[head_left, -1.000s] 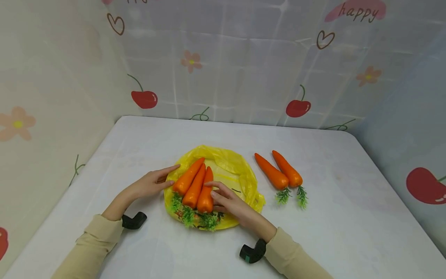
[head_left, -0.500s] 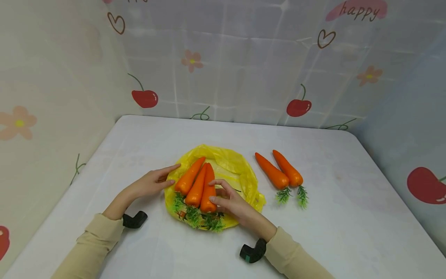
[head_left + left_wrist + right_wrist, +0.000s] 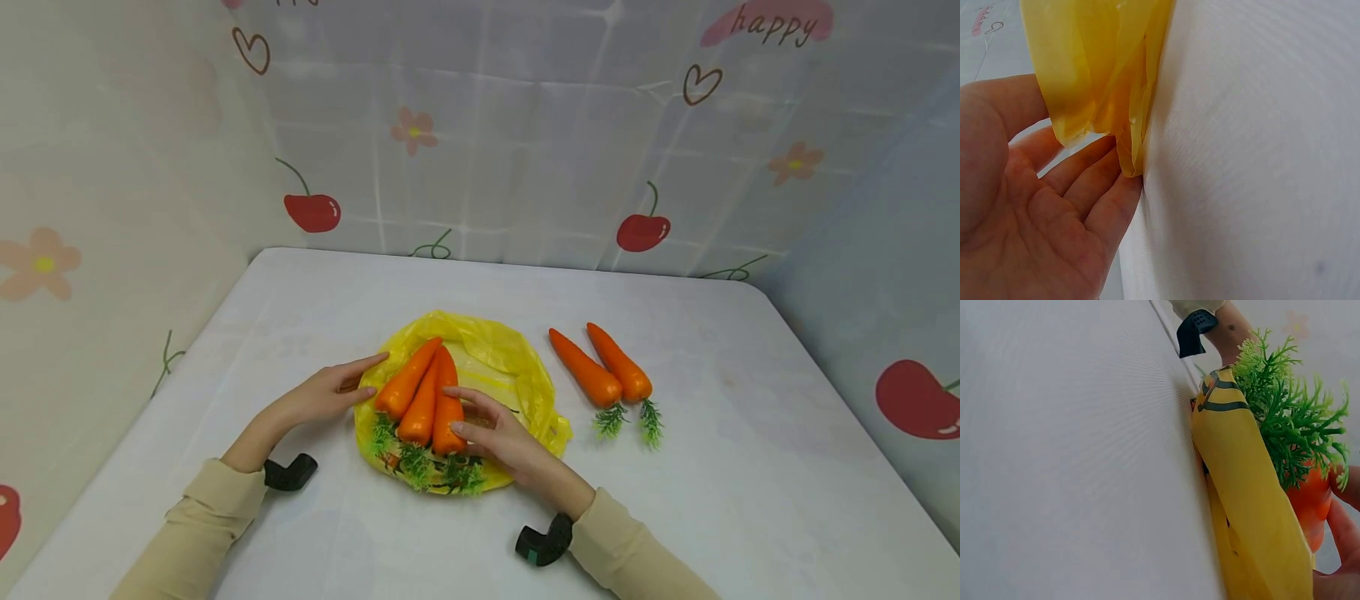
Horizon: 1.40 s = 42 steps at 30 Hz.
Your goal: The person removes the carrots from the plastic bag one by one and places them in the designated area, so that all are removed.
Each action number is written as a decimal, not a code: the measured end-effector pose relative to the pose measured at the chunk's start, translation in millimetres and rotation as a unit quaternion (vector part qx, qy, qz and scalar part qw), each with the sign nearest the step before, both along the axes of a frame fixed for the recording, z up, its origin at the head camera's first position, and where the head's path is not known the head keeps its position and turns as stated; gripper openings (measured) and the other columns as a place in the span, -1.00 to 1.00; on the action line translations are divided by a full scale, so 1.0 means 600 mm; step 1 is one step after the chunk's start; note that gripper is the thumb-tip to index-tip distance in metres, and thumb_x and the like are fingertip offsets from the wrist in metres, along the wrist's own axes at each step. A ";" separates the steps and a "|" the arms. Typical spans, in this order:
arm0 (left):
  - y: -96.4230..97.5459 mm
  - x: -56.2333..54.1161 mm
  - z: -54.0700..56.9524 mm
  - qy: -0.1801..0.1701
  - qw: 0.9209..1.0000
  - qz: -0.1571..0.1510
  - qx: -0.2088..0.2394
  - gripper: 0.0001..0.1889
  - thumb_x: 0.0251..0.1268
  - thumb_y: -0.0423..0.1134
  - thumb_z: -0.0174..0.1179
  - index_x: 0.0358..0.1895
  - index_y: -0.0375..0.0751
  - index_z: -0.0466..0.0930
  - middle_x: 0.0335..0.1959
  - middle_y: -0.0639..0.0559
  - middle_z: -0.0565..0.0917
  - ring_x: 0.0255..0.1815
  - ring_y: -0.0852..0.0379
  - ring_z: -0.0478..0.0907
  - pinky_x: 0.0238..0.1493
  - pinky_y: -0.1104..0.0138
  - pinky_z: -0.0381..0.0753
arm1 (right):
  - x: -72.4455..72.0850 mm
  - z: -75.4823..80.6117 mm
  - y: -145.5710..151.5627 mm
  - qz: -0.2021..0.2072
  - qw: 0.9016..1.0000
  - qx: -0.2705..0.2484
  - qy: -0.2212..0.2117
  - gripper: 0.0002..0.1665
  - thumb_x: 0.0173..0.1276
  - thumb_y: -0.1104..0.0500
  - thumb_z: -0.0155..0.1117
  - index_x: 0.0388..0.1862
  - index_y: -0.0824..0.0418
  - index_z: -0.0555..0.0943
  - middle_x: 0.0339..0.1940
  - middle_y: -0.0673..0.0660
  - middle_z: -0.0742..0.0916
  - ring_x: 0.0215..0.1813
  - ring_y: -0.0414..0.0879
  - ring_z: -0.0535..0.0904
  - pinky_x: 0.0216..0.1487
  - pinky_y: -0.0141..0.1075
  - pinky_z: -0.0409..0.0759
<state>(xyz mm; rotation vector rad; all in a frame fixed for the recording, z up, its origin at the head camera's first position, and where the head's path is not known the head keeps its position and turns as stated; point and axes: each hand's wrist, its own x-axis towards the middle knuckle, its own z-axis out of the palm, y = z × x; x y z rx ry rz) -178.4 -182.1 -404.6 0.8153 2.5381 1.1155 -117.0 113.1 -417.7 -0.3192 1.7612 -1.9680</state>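
Observation:
Three orange carrots with green tops lie side by side on a round, spread-out yellow plastic bag (image 3: pixel 536 387). My right hand (image 3: pixel 501 433) holds the rightmost carrot (image 3: pixel 447 421), fingers on its upper side and thumb near its thick end. To its left are the middle carrot (image 3: pixel 417 417) and the left carrot (image 3: pixel 405 383). My left hand (image 3: pixel 326 393) rests at the bag's left edge with its fingers extended. In the left wrist view, those fingers (image 3: pixel 1094 178) touch the bag's crumpled side, partly hidden behind it. Leafy tops (image 3: pixel 1291 419) hang over the bag's rim in the right wrist view.
Right of the bag, two more carrots lie on the white table: one nearer the bag (image 3: pixel 588 375), the other (image 3: pixel 621 367) beside it. Black wrist-worn pieces show below the left wrist (image 3: pixel 291 473) and right wrist (image 3: pixel 545 540). A printed curtain (image 3: pixel 510 150) stands behind the table.
The rightmost carrot shifted slightly right and then up, its tip now close against the middle carrot. My right thumb came onto its thick end. My left hand has stayed in place.

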 end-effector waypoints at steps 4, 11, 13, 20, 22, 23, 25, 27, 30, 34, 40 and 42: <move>0.000 0.001 0.000 0.000 1.000 -0.001 0.001 -0.41 0.40 -0.15 0.07 0.42 -0.25 0.16 0.35 -0.31 0.22 0.31 -0.30 0.15 0.21 -0.13 0.20 | 0.001 0.001 0.000 -0.005 1.000 -0.001 0.003 -0.42 0.37 0.21 0.19 0.37 0.11 0.37 0.31 0.18 0.34 0.24 0.07 0.29 0.04 -0.13 0.50; -0.001 0.001 -0.001 0.009 1.000 -0.003 -0.003 -0.41 0.40 -0.16 0.07 0.42 -0.26 0.16 0.34 -0.32 0.23 0.31 -0.31 0.16 0.20 -0.13 0.21 | -0.001 0.005 0.004 -0.011 1.000 -0.020 0.003 -0.40 0.36 0.23 0.19 0.38 0.11 0.35 0.27 0.21 0.38 0.15 0.05 0.39 0.04 -0.14 0.51; -0.002 0.001 -0.002 0.014 1.000 -0.006 -0.004 -0.41 0.41 -0.16 0.07 0.41 -0.29 0.16 0.34 -0.33 0.23 0.30 -0.32 0.16 0.20 -0.14 0.21 | -0.004 0.008 0.007 -0.012 0.999 -0.031 0.002 -0.39 0.37 0.24 0.19 0.39 0.11 0.33 0.27 0.23 0.37 0.15 0.06 0.41 0.05 -0.13 0.50; -0.002 0.003 0.001 0.000 1.000 0.001 0.001 -0.41 0.40 -0.17 0.08 0.42 -0.25 0.16 0.35 -0.30 0.22 0.31 -0.29 0.16 0.21 -0.11 0.21 | -0.012 0.018 0.023 -0.021 0.999 -0.047 0.005 -0.39 0.39 0.26 0.15 0.40 0.10 0.31 0.29 0.26 0.33 0.08 0.09 0.47 0.02 -0.12 0.52; -0.001 0.003 0.001 -0.003 1.000 0.001 0.003 -0.41 0.40 -0.19 0.08 0.42 -0.25 0.16 0.36 -0.30 0.21 0.32 -0.29 0.15 0.22 -0.11 0.21 | -0.014 0.022 0.026 -0.023 0.998 -0.055 0.005 -0.38 0.38 0.26 0.16 0.41 0.10 0.30 0.30 0.27 0.32 0.07 0.08 0.48 0.01 -0.11 0.53; -0.001 0.003 0.002 -0.005 1.000 0.001 0.004 -0.41 0.40 -0.20 0.08 0.42 -0.25 0.16 0.36 -0.30 0.21 0.32 -0.29 0.15 0.22 -0.11 0.21 | -0.015 0.024 0.028 -0.023 0.998 -0.059 0.003 -0.37 0.38 0.26 0.16 0.41 0.10 0.29 0.30 0.28 0.32 0.07 0.09 0.48 0.02 -0.11 0.53; 0.000 0.003 0.002 -0.007 1.000 0.001 0.004 -0.41 0.40 -0.20 0.07 0.42 -0.25 0.15 0.36 -0.30 0.21 0.32 -0.29 0.15 0.22 -0.11 0.20 | -0.016 0.028 0.031 -0.024 0.997 -0.068 0.000 -0.36 0.38 0.26 0.17 0.42 0.10 0.28 0.31 0.29 0.30 0.07 0.09 0.48 0.03 -0.11 0.52; 0.001 0.003 0.001 -0.009 1.000 0.002 0.003 -0.41 0.40 -0.19 0.07 0.42 -0.24 0.15 0.36 -0.30 0.20 0.33 -0.28 0.14 0.22 -0.11 0.19 | -0.017 0.033 0.035 -0.028 0.997 -0.071 0.001 -0.35 0.38 0.26 0.17 0.43 0.10 0.27 0.31 0.30 0.30 0.09 0.09 0.47 0.03 -0.11 0.52; 0.001 0.002 0.000 -0.008 1.000 0.003 -0.001 -0.41 0.41 -0.17 0.07 0.43 -0.23 0.15 0.36 -0.29 0.20 0.33 -0.27 0.14 0.23 -0.10 0.18 | -0.020 0.038 0.042 -0.039 0.997 -0.070 0.000 -0.35 0.38 0.27 0.16 0.43 0.09 0.27 0.32 0.28 0.30 0.11 0.10 0.45 0.03 -0.13 0.51; 0.000 0.001 -0.001 -0.006 1.000 0.002 -0.003 -0.41 0.41 -0.17 0.07 0.43 -0.23 0.15 0.36 -0.29 0.21 0.33 -0.26 0.14 0.24 -0.09 0.18 | -0.024 0.043 0.050 -0.051 0.996 -0.071 -0.007 -0.37 0.40 0.29 0.13 0.42 0.07 0.27 0.32 0.25 0.32 0.15 0.10 0.40 0.05 -0.12 0.49; 0.001 0.001 0.001 -0.005 1.000 0.000 -0.001 -0.40 0.40 -0.18 0.07 0.43 -0.25 0.15 0.36 -0.30 0.20 0.32 -0.28 0.15 0.23 -0.09 0.19 | -0.028 0.053 0.058 -0.059 0.994 -0.086 -0.018 -0.36 0.40 0.29 0.12 0.43 0.08 0.25 0.31 0.24 0.33 0.20 0.12 0.35 0.13 -0.05 0.42; 0.000 0.000 0.002 -0.006 1.000 0.002 -0.002 -0.40 0.40 -0.18 0.08 0.43 -0.24 0.15 0.36 -0.30 0.20 0.32 -0.28 0.15 0.23 -0.09 0.19 | -0.029 0.057 0.062 -0.064 0.994 -0.091 -0.019 -0.36 0.40 0.30 0.11 0.43 0.08 0.25 0.31 0.24 0.34 0.21 0.12 0.33 0.14 -0.01 0.40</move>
